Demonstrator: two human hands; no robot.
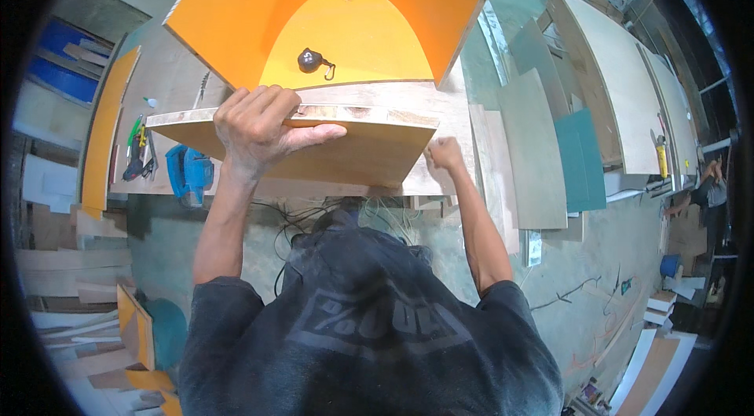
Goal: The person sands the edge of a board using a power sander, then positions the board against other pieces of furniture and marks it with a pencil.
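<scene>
A board (345, 153) with an orange-brown face stands on edge on the pale wooden worktable (452, 113), close to my body. My left hand (263, 124) wraps over its top edge, fingers on the far side and thumb along the near side. Beside the board's right end, my right hand (446, 153) is closed in a fist; whether anything is inside it is hidden. Behind the board rises an orange panel assembly (236, 11) with two upright sides and a flat yellow-orange panel between them. On that panel lies a small round black object (310, 61) with a metal clip.
At the table's left lie a blue power tool (189, 174) and several hand tools (140, 150). Sheets of board (530, 149) stand to the right, near a large pale panel (620, 86). Cables (294, 218) hang below the table. A person (713, 188) is at far right.
</scene>
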